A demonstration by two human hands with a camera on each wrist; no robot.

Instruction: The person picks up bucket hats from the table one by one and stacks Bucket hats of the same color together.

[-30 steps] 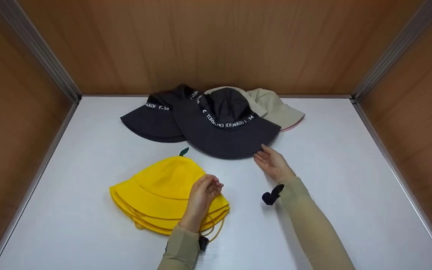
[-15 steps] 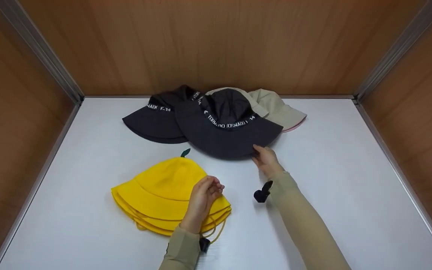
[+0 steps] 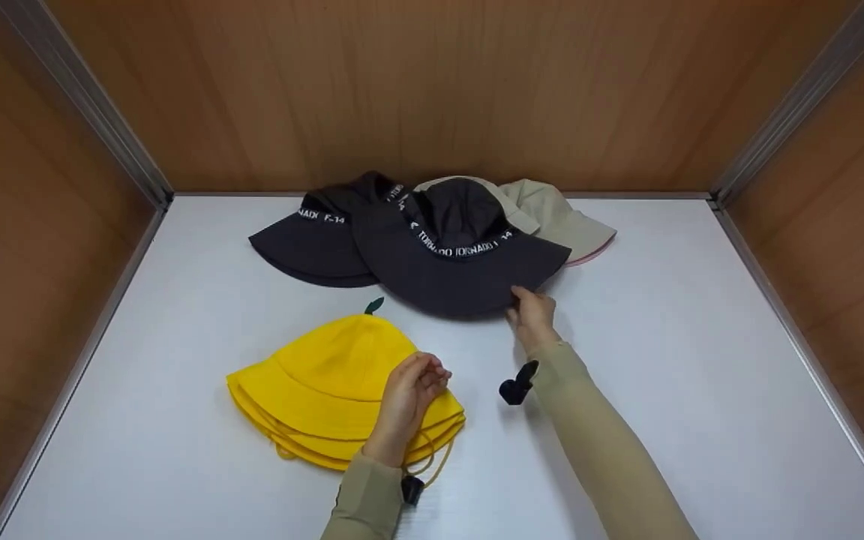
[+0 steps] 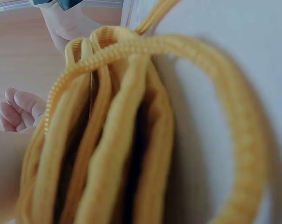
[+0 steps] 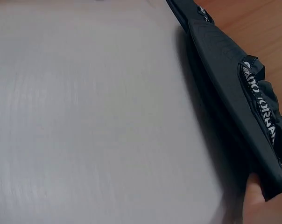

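My right hand (image 3: 533,319) pinches the front right brim of a dark bucket hat (image 3: 439,281) with a white-lettered band. In the right wrist view, fingertips (image 5: 254,186) reach under that hat's brim (image 5: 239,112). Over the right side of a stack of yellow bucket hats (image 3: 327,375) hovers my left hand (image 3: 411,386), fingers loosely curled and holding nothing. A green leaf (image 3: 374,305) tops the stack. In the left wrist view the layered yellow brims (image 4: 108,140) and a looped yellow cord (image 4: 243,135) fill the middle, with part of the left hand (image 4: 24,109) beside them.
A second dark hat (image 3: 312,251) lies partly under the first, on its left. Beige hats (image 3: 552,217) sit behind at the right, near the wooden back wall (image 3: 432,90). Wooden side walls with metal edging bound the white table (image 3: 687,337).
My right hand has moved slightly left onto the dark hat's brim, and its fingers have closed there. The left hand keeps its place over the yellow stack.
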